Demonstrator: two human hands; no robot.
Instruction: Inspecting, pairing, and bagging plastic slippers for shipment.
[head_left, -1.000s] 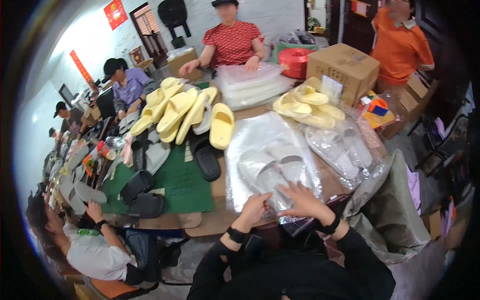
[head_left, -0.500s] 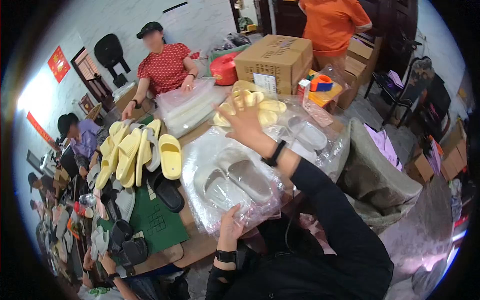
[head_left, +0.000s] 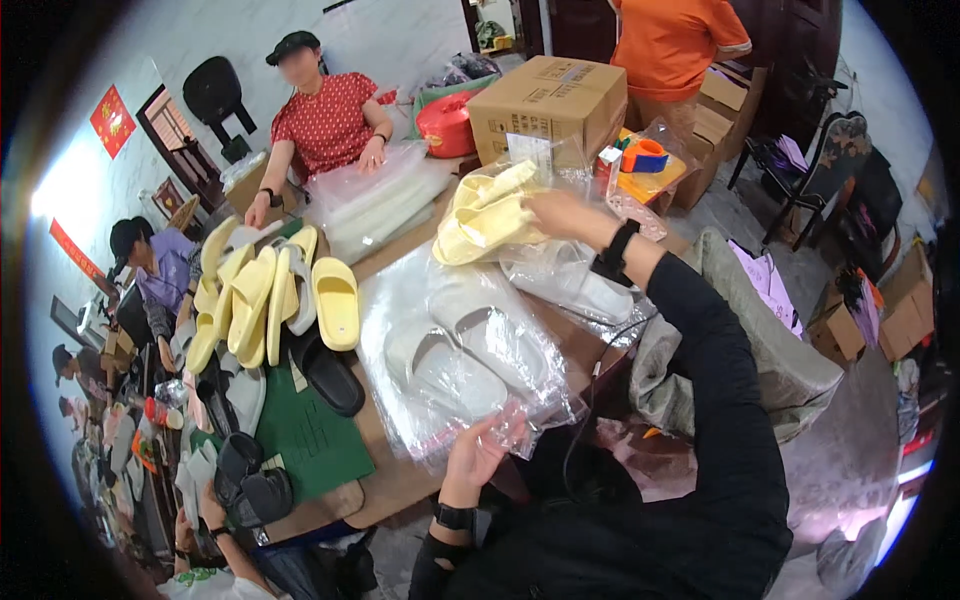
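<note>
My right hand (head_left: 565,215) reaches out over the table and grips a pair of pale yellow slippers (head_left: 487,218), lifted a little above the packed pairs. My left hand (head_left: 478,452) rests at the near edge of the table, fingers on the corner of a clear plastic bag (head_left: 455,350) holding a pair of white slippers. Another bagged white slipper (head_left: 580,280) lies under my right forearm.
A row of loose yellow slippers (head_left: 265,300) and black slippers (head_left: 325,375) lies to the left on a green mat (head_left: 310,440). A cardboard box (head_left: 550,100), red basin (head_left: 445,125) and stacked bags (head_left: 375,200) stand at the back. People sit along the left and far sides.
My right hand has closed on the yellow slippers and pulled them up off the far pile. My left hand stays on the bag's near edge. My view has swung left.
</note>
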